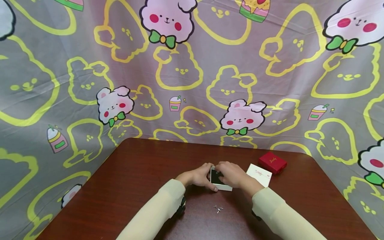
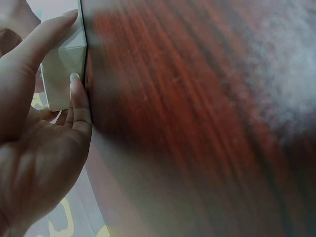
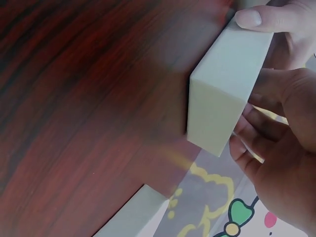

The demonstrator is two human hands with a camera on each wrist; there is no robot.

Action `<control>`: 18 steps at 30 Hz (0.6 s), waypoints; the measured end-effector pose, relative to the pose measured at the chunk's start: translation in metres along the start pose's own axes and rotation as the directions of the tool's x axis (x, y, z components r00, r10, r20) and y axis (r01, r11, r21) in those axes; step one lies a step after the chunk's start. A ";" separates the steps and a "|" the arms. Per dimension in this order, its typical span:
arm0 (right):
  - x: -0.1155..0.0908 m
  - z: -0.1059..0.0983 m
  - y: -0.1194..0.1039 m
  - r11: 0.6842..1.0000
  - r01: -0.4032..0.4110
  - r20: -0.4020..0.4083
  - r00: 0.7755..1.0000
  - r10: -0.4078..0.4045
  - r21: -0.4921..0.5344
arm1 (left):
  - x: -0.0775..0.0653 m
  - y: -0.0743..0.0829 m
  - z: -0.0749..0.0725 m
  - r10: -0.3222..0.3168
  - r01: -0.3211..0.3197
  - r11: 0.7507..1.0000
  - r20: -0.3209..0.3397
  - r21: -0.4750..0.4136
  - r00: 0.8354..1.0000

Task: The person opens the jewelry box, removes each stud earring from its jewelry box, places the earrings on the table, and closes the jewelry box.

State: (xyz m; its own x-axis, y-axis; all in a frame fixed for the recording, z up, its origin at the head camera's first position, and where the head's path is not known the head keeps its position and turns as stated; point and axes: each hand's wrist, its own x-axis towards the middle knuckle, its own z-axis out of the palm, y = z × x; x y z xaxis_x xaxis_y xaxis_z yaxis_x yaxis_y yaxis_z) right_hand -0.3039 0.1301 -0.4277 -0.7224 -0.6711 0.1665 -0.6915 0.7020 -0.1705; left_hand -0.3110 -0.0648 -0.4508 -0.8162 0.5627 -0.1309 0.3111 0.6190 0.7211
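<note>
A small white box [image 1: 223,187] with a black insert [image 1: 214,177] stands uncovered near the middle of the table. My left hand [image 1: 198,175] grips it from the left, thumb at the near corner; in the left wrist view, the thumb lies along the box wall [image 2: 66,71]. My right hand [image 1: 232,174] reaches over the box from the right, fingers bent down at the black insert. In the right wrist view its fingers pass behind the box [image 3: 217,111], so what the fingertips touch is hidden. Several tiny silvery pieces [image 1: 218,209] lie on the table in front of the box.
A white lid [image 1: 260,174] with small print lies just right of the box. Behind it sits a red box [image 1: 272,162] with gold lettering. The brown wooden table [image 1: 144,160] ends at a patterned cloth [image 1: 186,76] at the back and sides.
</note>
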 end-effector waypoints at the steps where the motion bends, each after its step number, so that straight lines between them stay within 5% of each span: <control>1: 0.000 0.001 0.000 1.000 -0.004 0.001 1.000 0.004 0.002 | 0.000 0.000 0.000 -0.001 0.001 1.000 0.001 -0.002 1.000; 18: 0.004 0.003 -0.006 0.998 -0.024 -0.024 0.999 0.022 -0.055 | -0.002 0.002 -0.001 0.008 -0.008 1.000 0.002 0.004 1.000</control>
State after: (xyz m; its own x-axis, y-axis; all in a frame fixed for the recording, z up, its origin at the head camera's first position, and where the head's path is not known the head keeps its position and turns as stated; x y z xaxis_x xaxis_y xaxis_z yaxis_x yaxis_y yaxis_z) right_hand -0.3023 0.1223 -0.4285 -0.7375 -0.6492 0.1863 -0.6729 0.7298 -0.1209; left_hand -0.3090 -0.0654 -0.4486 -0.8129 0.5686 -0.1261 0.3195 0.6165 0.7196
